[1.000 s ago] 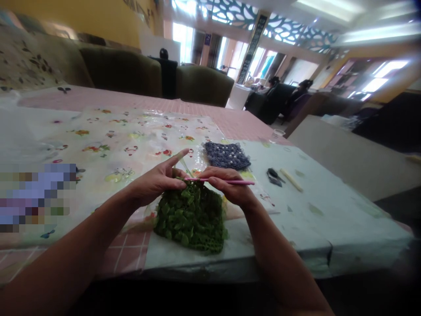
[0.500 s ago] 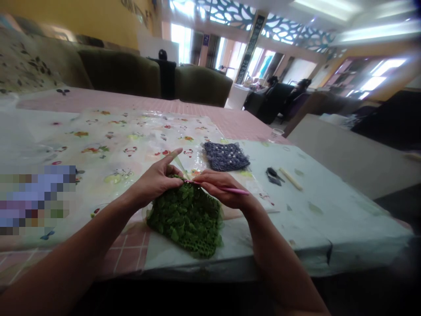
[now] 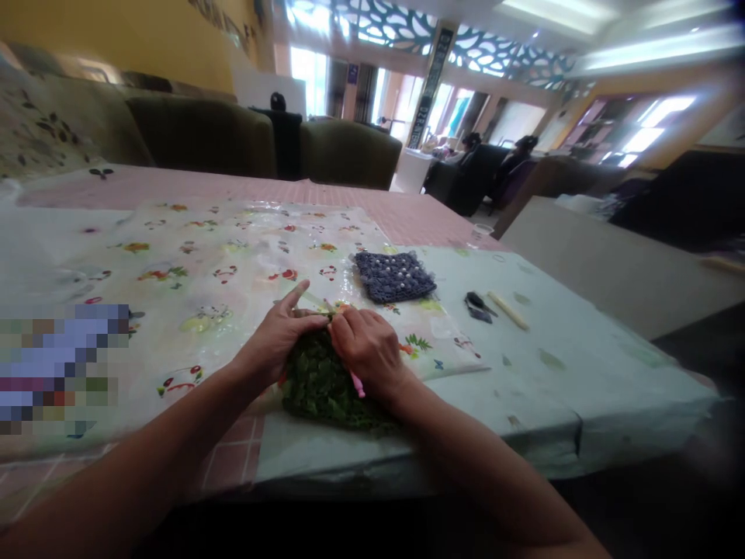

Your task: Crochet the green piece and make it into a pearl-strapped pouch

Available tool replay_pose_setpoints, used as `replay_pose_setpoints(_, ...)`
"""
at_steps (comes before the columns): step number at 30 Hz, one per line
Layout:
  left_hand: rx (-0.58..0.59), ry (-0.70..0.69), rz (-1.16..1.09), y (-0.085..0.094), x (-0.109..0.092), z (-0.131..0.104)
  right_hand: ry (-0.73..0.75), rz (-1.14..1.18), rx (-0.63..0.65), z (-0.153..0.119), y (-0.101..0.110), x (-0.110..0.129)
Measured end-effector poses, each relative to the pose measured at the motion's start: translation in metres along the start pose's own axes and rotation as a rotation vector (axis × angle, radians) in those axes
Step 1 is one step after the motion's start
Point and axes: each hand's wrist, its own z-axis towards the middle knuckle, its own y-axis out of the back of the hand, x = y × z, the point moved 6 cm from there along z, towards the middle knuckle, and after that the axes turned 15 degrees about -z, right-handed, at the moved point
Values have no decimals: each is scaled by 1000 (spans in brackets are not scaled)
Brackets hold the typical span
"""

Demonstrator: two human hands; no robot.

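Observation:
A dark green crocheted piece [image 3: 326, 388] with a leafy texture hangs from my hands over the near edge of the table. My left hand [image 3: 285, 330] pinches its upper left edge, with the index finger raised and a pale strand of yarn running from it. In my right hand [image 3: 369, 349] is a pink crochet hook [image 3: 357, 383]; its handle end points down toward me below my palm. The hook's tip is hidden at the top edge of the green piece, where the fingertips of both hands meet.
Beyond my right hand lies a blue-grey crocheted square [image 3: 394, 276] with white beads. Farther right are small black-handled scissors [image 3: 480, 305] and a cream-coloured stick [image 3: 507, 310]. A clear cup [image 3: 482, 231] stands near the far edge. Green chairs [image 3: 349, 153] line the table's far side.
My right hand has turned over, swinging the hook's handle from pointing right to pointing down toward me. The green piece has tilted and bunched lower, and my left index finger has dropped slightly.

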Motion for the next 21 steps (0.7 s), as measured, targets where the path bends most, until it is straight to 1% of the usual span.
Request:
replay_pose_setpoints(3, 6, 159, -149, -2, 6, -2, -33, -8, -26, -2, 5, -2)
replay_pose_setpoints(5, 58, 233, -212, -6, 6, -5, -17, 40, -73, -3, 10, -5)
replay_pose_setpoints(8, 167, 299, -254, -12, 1, -8, 45, 265, -183, -3, 16, -13)
replay_pose_setpoints(10, 228, 316, -254, -14, -2, -10, 51, 452, -227, -3, 15, -21)
replay_pose_setpoints(12, 270, 306, -246, -14, -6, -10, 14, 608, -219, -3, 11, -28)
replay_pose_setpoints(14, 285, 276, -216, -12, -11, -8, -29, 724, -180, -2, 7, -32)
replay_pose_setpoints(18, 239, 156, -117, -3, -23, -3, -118, 893, -103, 0, 5, -37)
replay_pose_setpoints(21, 224, 79, -69, 0, -29, -1, -217, 1078, -28, 2, 3, -43)
